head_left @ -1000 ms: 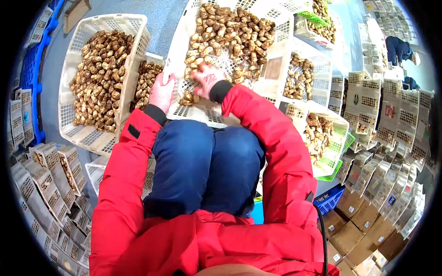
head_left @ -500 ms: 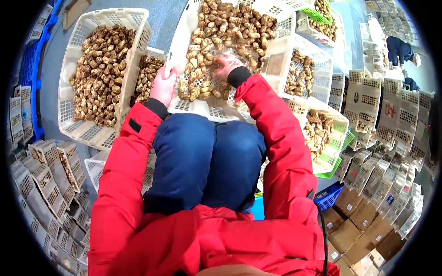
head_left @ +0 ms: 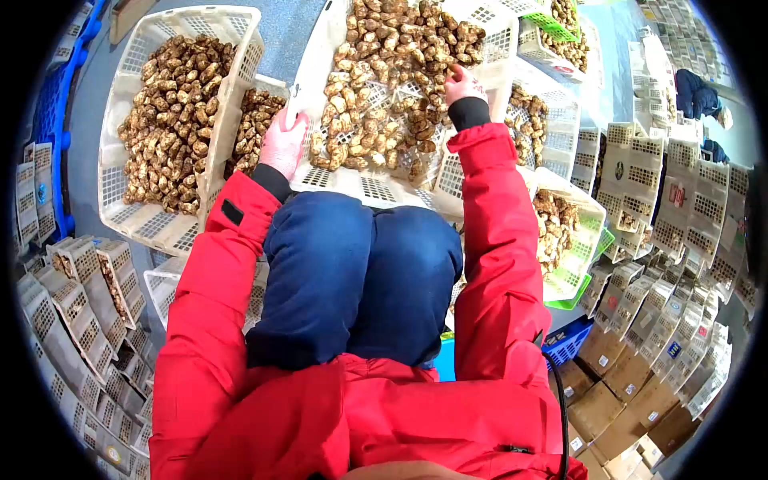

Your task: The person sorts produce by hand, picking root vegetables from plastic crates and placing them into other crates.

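Observation:
A large white crate (head_left: pixel 384 189) stands just beyond my knees, with many brown-and-cream tubers (head_left: pixel 392 40) spread over its perforated bottom. My left hand (head_left: pixel 282 146) is wrapped on the crate's left rim, thumb towards the inside. Near the right wall, my right hand (head_left: pixel 464 85) is at the edge of the tubers with its fingers bent; whether a tuber is between them is hard to make out. Paler tubers (head_left: pixel 352 132) lie loosely at the near left of the crate, with bare mesh showing among them.
To the left stands a white crate (head_left: pixel 152 228) heaped with tubers (head_left: pixel 172 128). More filled crates (head_left: pixel 588 240) line the right side. Stacked crates (head_left: pixel 632 176), cardboard boxes (head_left: pixel 600 408) and a blue crate (head_left: pixel 568 340) are farther right. A person (head_left: pixel 696 94) bends over at the far right.
My right hand has moved right and away from me, from the near left of the crate to its right side. Tubers at the near left are more spread out. My left hand stays on the rim.

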The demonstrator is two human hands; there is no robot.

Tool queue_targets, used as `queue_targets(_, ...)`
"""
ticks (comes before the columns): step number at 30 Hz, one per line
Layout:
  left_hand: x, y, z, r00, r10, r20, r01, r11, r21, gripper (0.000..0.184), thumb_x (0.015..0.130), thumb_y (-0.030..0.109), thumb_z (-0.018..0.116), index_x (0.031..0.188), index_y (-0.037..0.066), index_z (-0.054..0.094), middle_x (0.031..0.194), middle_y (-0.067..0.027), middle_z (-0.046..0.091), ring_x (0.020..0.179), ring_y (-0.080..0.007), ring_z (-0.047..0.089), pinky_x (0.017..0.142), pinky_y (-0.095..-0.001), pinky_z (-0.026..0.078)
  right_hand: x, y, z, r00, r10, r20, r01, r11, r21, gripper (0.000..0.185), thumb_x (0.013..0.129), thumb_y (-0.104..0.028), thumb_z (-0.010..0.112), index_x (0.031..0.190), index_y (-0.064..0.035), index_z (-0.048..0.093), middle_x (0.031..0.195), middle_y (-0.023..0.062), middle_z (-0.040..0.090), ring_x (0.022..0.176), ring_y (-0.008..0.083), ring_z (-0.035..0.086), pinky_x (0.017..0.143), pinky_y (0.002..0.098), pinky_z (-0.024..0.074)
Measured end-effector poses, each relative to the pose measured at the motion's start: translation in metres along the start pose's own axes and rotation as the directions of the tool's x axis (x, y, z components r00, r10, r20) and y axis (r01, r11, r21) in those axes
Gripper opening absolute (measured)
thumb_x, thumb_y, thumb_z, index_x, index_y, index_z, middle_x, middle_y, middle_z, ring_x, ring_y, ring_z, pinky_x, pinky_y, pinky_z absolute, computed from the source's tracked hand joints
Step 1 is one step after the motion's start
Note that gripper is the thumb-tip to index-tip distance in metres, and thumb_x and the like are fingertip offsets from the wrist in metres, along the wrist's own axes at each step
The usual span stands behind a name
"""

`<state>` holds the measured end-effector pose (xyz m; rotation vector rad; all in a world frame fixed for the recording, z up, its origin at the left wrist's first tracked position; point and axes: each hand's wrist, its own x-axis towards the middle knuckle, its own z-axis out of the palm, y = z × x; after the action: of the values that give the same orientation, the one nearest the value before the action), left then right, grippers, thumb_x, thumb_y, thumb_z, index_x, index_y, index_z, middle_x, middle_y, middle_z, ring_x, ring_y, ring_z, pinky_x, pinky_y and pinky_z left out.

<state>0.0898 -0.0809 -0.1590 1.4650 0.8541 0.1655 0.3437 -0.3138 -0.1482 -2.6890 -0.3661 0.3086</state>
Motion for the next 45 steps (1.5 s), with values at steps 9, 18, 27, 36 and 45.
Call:
queue_targets(9,0.004,-0.01,0.001,0.998,0.043,-0.038,-0.043,0.999,-0.008,0.018,0.087,0.013,0.059,0.103,0.005,0.057,0.075,0.0047,0.052,0.062,-0.0034,0.043,0.052,-0.0188,0.036,0.011,-0.004,0.043,0.979,0.083,0.185,0.022,0.862,-0.506,0.026,0.085,-0.021,0.05,0.109,-0.022,0.061,0.117,0.0093,0.056,0.107,0.0232,0.057,0.087,0.0379,0.0482)
queue_targets(18,-0.001,-0.004,0.004,1.0,-0.003,-0.027,0.0,0.991,-0.135,0.019,0.087,0.015,0.059,0.104,0.006,0.057,0.073,0.0052,0.049,0.059,-0.003,0.04,0.05,-0.0191,0.033,-0.036,-0.008,-0.004,0.933,-0.214,0.289,-0.297,-0.009,0.955,0.04,0.086,-0.014,0.061,0.123,-0.0021,0.051,0.092,0.007,0.063,0.07,0.0131,0.057,0.057,0.025,0.0484)
queue_targets(27,0.001,-0.004,0.0,0.997,-0.071,0.003,0.071,0.996,-0.053,0.02,0.088,0.019,0.057,0.105,0.008,0.057,0.066,0.0043,0.05,0.05,-0.0049,0.042,0.044,-0.0216,0.035,-0.059,-0.009,-0.063,0.912,-0.374,0.165,-0.343,-0.479,0.808,0.048,0.089,-0.013,0.055,0.134,-0.0088,0.038,0.12,0.0146,0.051,0.1,0.0255,0.057,0.077,0.0321,0.0531)
queue_targets(36,0.0,-0.008,0.001,0.999,-0.037,0.022,0.04,0.986,-0.16,0.022,0.088,0.019,0.057,0.106,0.006,0.056,0.076,0.0014,0.053,0.064,-0.0059,0.046,0.056,-0.0216,0.039,-0.08,-0.056,-0.045,0.805,-0.403,0.436,-0.386,0.202,0.9,0.046,0.081,-0.01,0.063,0.124,0.0006,0.05,0.097,0.0122,0.064,0.078,0.0159,0.061,0.067,0.027,0.0479)
queue_targets(45,0.002,-0.009,0.001,1.0,-0.021,0.001,0.021,0.998,-0.06,0.024,0.088,0.019,0.056,0.105,0.002,0.055,0.084,-0.0029,0.058,0.075,-0.0097,0.051,0.07,-0.0252,0.043,0.013,-0.042,0.01,0.984,-0.065,0.167,0.046,0.992,0.115,0.053,0.079,-0.034,0.061,0.125,-0.0099,0.051,0.126,0.017,0.05,0.116,0.0296,0.048,0.094,0.0393,0.0419)
